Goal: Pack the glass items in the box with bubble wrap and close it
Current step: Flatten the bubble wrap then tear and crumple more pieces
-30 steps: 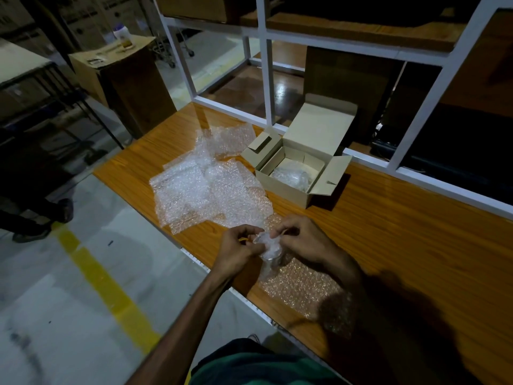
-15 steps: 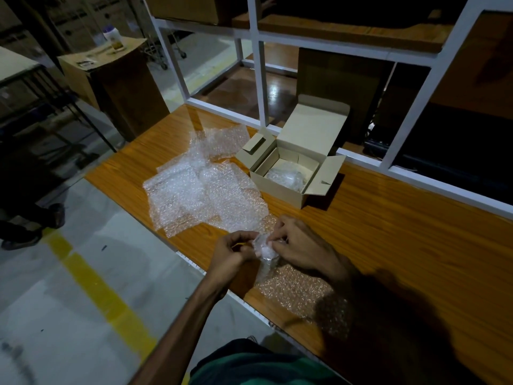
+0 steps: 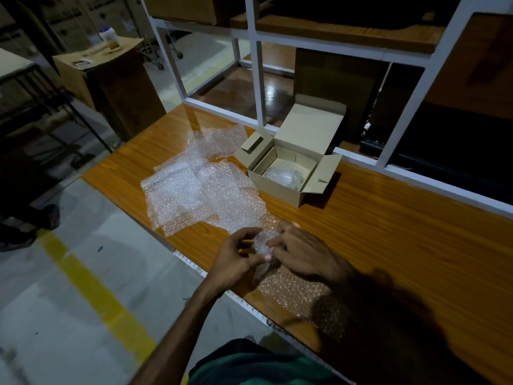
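Note:
A small glass item wrapped in bubble wrap [image 3: 262,243] sits between my hands near the table's front edge. My left hand [image 3: 236,257] pinches it from the left, and my right hand [image 3: 301,252] grips it from the right. The sheet's loose end [image 3: 291,291] trails on the table towards me. An open cardboard box [image 3: 288,187] stands further back, lid up, with a bubble-wrapped bundle [image 3: 283,176] inside. Loose bubble wrap sheets [image 3: 200,187] lie left of the box.
The wooden table [image 3: 388,232] runs along a white metal shelf frame [image 3: 258,79] behind the box. A tall cardboard carton [image 3: 111,79] with a bottle on top stands on the floor at far left. A yellow floor line [image 3: 91,295] passes left of the table.
The wrapped item has shifted slightly between my fingers as both hands turn the wrap round it. The box and loose sheets have not moved.

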Demonstrator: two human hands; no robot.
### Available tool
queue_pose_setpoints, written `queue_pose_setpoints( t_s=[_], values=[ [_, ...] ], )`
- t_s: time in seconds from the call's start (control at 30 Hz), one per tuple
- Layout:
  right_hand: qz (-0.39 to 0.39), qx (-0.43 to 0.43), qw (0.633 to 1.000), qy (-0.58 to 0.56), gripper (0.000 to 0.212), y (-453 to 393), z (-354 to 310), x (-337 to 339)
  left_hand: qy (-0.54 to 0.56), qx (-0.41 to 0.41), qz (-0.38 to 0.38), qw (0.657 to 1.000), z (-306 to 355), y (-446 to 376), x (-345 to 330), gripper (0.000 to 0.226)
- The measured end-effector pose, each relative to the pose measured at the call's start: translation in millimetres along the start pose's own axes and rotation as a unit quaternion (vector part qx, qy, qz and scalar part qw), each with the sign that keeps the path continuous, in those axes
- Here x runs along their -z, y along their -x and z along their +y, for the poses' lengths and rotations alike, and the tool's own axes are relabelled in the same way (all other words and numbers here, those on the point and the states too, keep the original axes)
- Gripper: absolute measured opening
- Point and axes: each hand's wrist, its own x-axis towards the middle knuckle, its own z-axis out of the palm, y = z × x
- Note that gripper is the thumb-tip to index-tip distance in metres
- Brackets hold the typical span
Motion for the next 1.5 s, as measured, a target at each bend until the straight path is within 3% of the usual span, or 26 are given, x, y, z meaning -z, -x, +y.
queue_pose_setpoints(
  t_s=[0.07, 0.17, 0.23, 0.33, 0.4, 0.5, 0.7, 0.87, 1.0, 1.2, 1.37, 1.5],
  values=[
    [-0.002, -0.022, 0.995, -0.101, 0.028, -0.1, 6.1, -1.2, -0.026, -0.014, -0.004, 1.000, 0.4, 1.2, 1.1, 0.067],
    [0.023, -0.042, 0.943, -0.328, 0.034, 6.8, 15.3, 0.7, -0.058, -0.028, -0.007, 0.998, 1.2, 2.9, 3.7, 0.070],
    [0.071, -0.052, 0.924, -0.373, 0.028, 14.7, 22.8, 2.7, -0.076, -0.030, -0.002, 0.997, 1.3, 3.2, 4.2, 0.070],
    [0.132, -0.120, 0.945, -0.274, 0.027, 28.1, 39.1, -1.9, -0.077, -0.026, 0.004, 0.997, 0.7, 2.6, 4.1, 0.067],
    [0.079, -0.163, 0.976, -0.122, 0.040, 37.1, 47.8, -6.2, -0.086, -0.026, 0.004, 0.996, -0.3, 1.8, 3.8, 0.066],
    [-0.014, -0.193, 0.979, 0.060, 0.066, 47.8, 52.2, -11.2, -0.092, -0.029, 0.004, 0.995, -1.8, 1.3, 2.9, 0.067],
    [0.068, -0.227, 0.969, 0.076, 0.064, 45.8, 50.5, -22.9, -0.118, -0.038, 0.010, 0.992, -1.8, 2.6, 1.9, 0.062],
    [0.121, -0.231, 0.961, 0.096, 0.026, 44.8, 58.4, -26.3, -0.127, -0.035, 0.012, 0.991, -2.4, 3.0, 1.6, 0.064],
    [0.111, -0.189, 0.964, 0.150, 0.018, 46.7, 60.6, -22.5, -0.130, -0.032, 0.005, 0.991, -2.2, 3.4, 2.5, 0.065],
    [0.116, -0.165, 0.977, -0.068, 0.010, 55.6, 55.5, -3.7, -0.145, -0.035, 0.005, 0.989, 2.4, 4.3, 3.4, 0.067],
    [0.137, -0.133, 0.950, -0.247, 0.020, 56.3, 45.0, 18.2, -0.156, -0.040, 0.009, 0.987, 4.9, 5.3, 2.8, 0.067],
    [0.135, -0.143, 0.893, -0.406, 0.011, 49.7, 28.3, 25.1, -0.160, -0.039, 0.010, 0.986, 6.4, 6.1, 2.2, 0.068]
  ],
)
